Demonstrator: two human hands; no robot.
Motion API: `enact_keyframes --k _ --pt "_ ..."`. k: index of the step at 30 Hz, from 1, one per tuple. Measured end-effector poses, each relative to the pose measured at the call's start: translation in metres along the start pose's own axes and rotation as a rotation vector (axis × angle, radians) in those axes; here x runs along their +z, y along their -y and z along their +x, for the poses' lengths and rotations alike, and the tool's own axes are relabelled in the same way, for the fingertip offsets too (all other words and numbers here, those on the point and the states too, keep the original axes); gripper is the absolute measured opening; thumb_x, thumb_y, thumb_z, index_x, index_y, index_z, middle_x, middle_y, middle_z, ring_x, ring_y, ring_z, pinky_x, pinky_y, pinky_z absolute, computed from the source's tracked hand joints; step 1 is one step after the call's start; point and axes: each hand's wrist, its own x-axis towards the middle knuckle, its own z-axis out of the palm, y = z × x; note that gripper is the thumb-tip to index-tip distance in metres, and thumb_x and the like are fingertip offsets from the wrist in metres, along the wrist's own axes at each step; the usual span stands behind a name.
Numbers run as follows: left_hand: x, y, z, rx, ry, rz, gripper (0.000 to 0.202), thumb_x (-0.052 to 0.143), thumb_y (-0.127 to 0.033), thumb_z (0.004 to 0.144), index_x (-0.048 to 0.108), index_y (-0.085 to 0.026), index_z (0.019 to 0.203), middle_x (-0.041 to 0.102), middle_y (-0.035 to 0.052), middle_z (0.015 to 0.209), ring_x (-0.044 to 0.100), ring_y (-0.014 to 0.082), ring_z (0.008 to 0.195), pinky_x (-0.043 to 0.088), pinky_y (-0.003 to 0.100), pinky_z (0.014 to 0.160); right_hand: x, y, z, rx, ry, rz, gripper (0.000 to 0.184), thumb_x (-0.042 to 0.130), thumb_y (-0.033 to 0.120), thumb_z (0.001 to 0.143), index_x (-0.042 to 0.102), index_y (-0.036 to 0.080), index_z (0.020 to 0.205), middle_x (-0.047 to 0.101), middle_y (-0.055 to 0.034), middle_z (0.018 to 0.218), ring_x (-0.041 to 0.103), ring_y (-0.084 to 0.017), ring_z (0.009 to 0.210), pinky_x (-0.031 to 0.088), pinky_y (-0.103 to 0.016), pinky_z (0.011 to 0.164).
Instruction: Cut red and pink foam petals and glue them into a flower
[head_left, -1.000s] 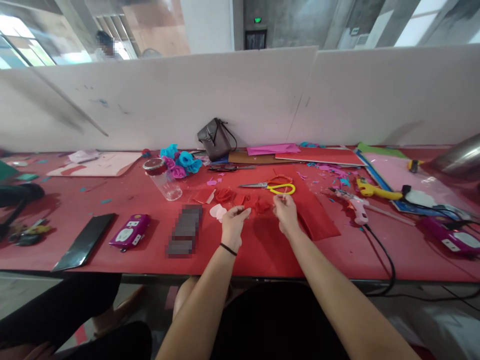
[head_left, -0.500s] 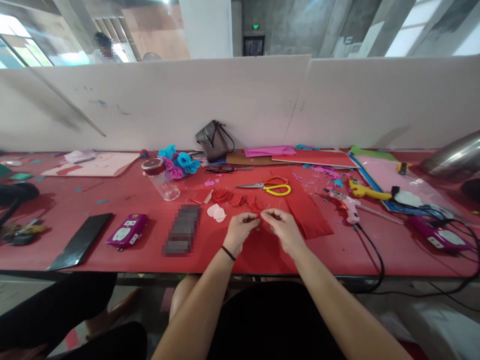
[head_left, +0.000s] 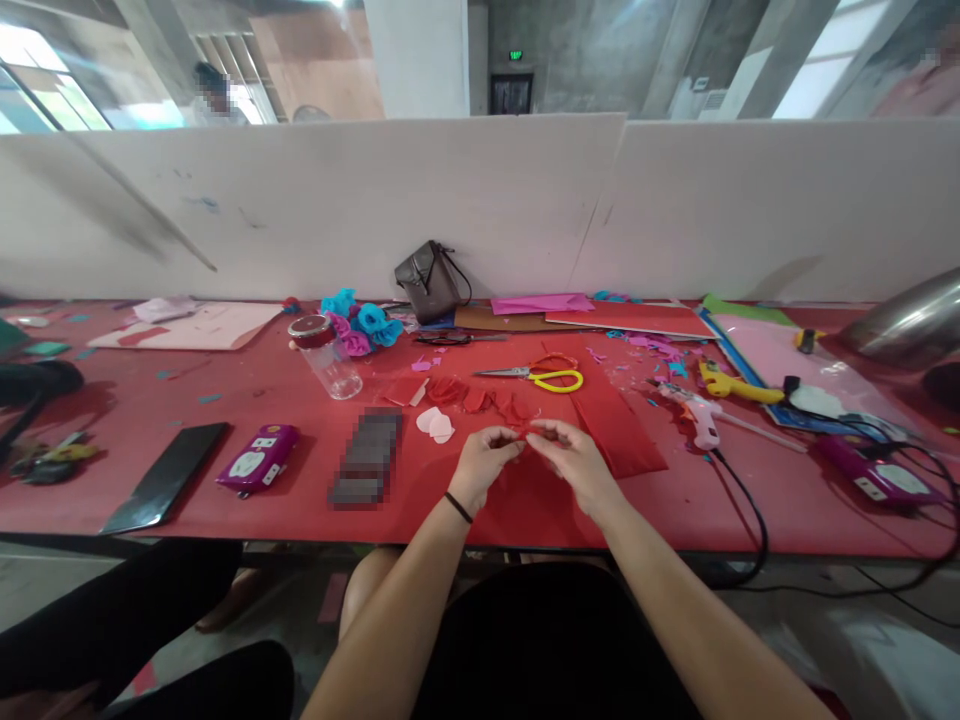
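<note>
Red cloth covers the long table, and a white partition stands behind it. Only the head view is given. Both hands meet close above the cloth: the left hand and the right hand each pinch, with thumb and first fingers, one small red paper piece that sits between the fingertips. Just beyond the fingers lie more red petal cut-outs and yellow scissors; to the right of the right fingers is a glue gun; to the left of the left fingers, two pale paper hearts.

To shape the piece well, I think the pinch should stay light and near the edge, so the thin paper does not tear.

One second ago the hands were apart and further from the body; now they are joined on the piece.
</note>
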Motion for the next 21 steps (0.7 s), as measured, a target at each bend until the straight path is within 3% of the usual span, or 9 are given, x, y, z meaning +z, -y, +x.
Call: enact_keyframes --k 3,5,9,14,21 --pt "0.000 0.000 0.000 -0.027 0.047 0.010 0.019 0.081 -0.023 0.051 0.067 -0.016 0.062 0.062 -0.0011 0.056 0.053 0.0092 0.051 0.042 0.023 0.055 0.000 -0.003 -0.001 -0.049 0.013 -0.089 0.027 0.077 0.043 0.056 0.070 0.020 0.069 0.065 0.0002 0.066 0.052 -0.015 0.062 0.039 -0.028 0.059" --pt "0.000 0.000 -0.001 -0.042 0.019 0.021 0.018 0.081 -0.022 0.051 0.066 -0.016 0.060 0.062 -0.0015 0.055 0.052 0.0088 0.048 0.041 0.023 0.053 -0.002 -0.006 0.000 -0.086 -0.033 -0.102 0.027 0.075 0.044 0.059 0.069 0.020 0.070 0.065 -0.0003 0.068 0.053 -0.016 0.065 0.041 -0.029 0.062" --pt "-0.001 0.002 0.001 -0.051 -0.111 -0.024 0.020 0.080 -0.026 0.055 0.065 -0.015 0.061 0.061 -0.0008 0.054 0.055 0.0094 0.048 0.036 0.021 0.048 -0.005 -0.011 -0.004 -0.032 -0.122 0.012 0.032 0.064 0.053 0.071 0.065 0.023 0.079 0.063 -0.0005 0.073 0.050 -0.013 0.055 0.039 -0.026 0.051" --pt "0.002 0.002 0.003 -0.069 -0.195 -0.224 0.032 0.084 -0.032 0.048 0.064 -0.015 0.066 0.062 -0.0013 0.059 0.060 0.0111 0.053 0.042 0.022 0.053 0.006 -0.017 -0.024 0.009 0.001 0.061 0.036 0.066 0.057 0.070 0.067 0.022 0.075 0.066 -0.0043 0.072 0.058 -0.018 0.061 0.047 -0.029 0.054" --pt "0.010 0.003 -0.003 -0.052 -0.134 -0.304 0.033 0.086 -0.033 0.046 0.065 -0.015 0.064 0.059 -0.0030 0.056 0.053 0.0073 0.051 0.043 0.020 0.053 0.029 -0.028 -0.031 0.017 0.078 0.102 0.034 0.064 0.056 0.073 0.067 0.022 0.080 0.070 -0.0058 0.078 0.063 -0.021 0.062 0.053 -0.035 0.058"
